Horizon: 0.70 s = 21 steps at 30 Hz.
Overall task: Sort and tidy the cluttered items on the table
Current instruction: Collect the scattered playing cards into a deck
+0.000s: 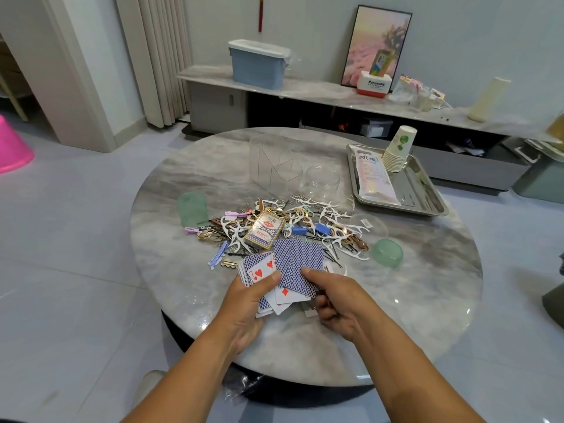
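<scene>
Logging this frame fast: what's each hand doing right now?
Left hand: grips a fanned bunch of playing cards, thumb on the red seven.
Right hand: pinches a stack of blue-backed cards.

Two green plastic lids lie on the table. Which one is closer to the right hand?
The round green lid on the table's right side, beside the floss picks. The other green lid lies far left of the pile.

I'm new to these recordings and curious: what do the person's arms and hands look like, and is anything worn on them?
Two bare forearms reach in from the bottom edge. No sleeves, gloves, watch, bracelets or rings show on the left hand or the right hand. There are no cables, straps or markings either.
</scene>
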Tool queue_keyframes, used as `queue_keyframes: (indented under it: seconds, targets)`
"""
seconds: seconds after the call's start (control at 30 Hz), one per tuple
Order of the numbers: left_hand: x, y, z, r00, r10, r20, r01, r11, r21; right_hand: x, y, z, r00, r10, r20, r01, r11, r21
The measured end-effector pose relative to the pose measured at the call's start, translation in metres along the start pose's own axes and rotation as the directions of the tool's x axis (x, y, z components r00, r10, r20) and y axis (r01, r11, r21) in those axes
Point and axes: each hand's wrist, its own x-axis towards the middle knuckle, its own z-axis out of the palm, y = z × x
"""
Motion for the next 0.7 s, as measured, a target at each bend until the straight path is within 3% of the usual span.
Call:
queue_keyframes:
  seconds: [0.17,0.23,0.27,0.33,0.37,0.4,0.43,0.5,0.57,0.6,0.67,0.7]
  targets:
    - [0.001,-0.001,0.000,0.999,-0.015,-0.029,0.016,1.000,0.017,0.000,-0.003,0.000,0.995,-0.061,-0.078,0.066,0.996,0.057]
    - [0.005,-0.003,-0.001,0.997,-0.007,-0.080,0.009,1.000,0.017,-0.002,-0.005,-0.002,0.954,-0.224,-0.199,0.244,0.966,0.080]
    - [0.007,-0.004,-0.002,0.994,0.002,-0.113,-0.002,1.000,0.001,-0.002,-0.006,-0.004,0.887,-0.363,-0.286,0.378,0.926,-0.002]
    - [0.010,-0.006,-0.003,0.985,0.017,-0.174,-0.027,0.998,-0.059,-0.004,-0.006,-0.011,0.655,-0.661,-0.366,0.512,0.744,-0.429]
    - [0.012,-0.007,-0.002,0.981,0.019,-0.191,-0.035,0.996,-0.083,-0.005,-0.007,-0.015,0.545,-0.784,-0.298,0.420,0.563,-0.712]
    - [0.013,-0.007,-0.003,0.979,0.022,-0.202,-0.042,0.995,-0.095,-0.006,-0.006,-0.014,0.485,-0.858,-0.172,0.263,0.330,-0.907]
    - [0.013,-0.008,-0.002,0.978,0.024,-0.205,-0.045,0.994,-0.098,-0.008,-0.004,-0.012,0.468,-0.883,-0.042,0.124,0.113,-0.986]
    - [0.013,-0.008,-0.001,0.979,0.028,-0.201,-0.048,0.994,-0.095,-0.011,0.004,-0.003,0.566,-0.803,0.186,0.045,-0.196,-0.980]
    - [0.011,-0.007,0.001,0.979,0.034,-0.201,-0.053,0.994,-0.092,-0.016,0.012,0.004,0.684,-0.681,0.264,0.073,-0.296,-0.952]
    - [0.010,-0.006,0.003,0.979,0.039,-0.201,-0.057,0.995,-0.084,-0.018,0.012,0.004,0.712,-0.650,0.266,0.071,-0.310,-0.948]
    - [0.008,-0.006,0.005,0.977,0.051,-0.208,-0.065,0.996,-0.059,-0.017,0.005,0.004,0.723,-0.663,0.193,0.074,-0.204,-0.976]
    - [0.007,-0.005,0.006,0.976,0.056,-0.211,-0.066,0.997,-0.042,-0.016,0.000,0.003,0.720,-0.682,0.126,0.142,-0.034,-0.989]
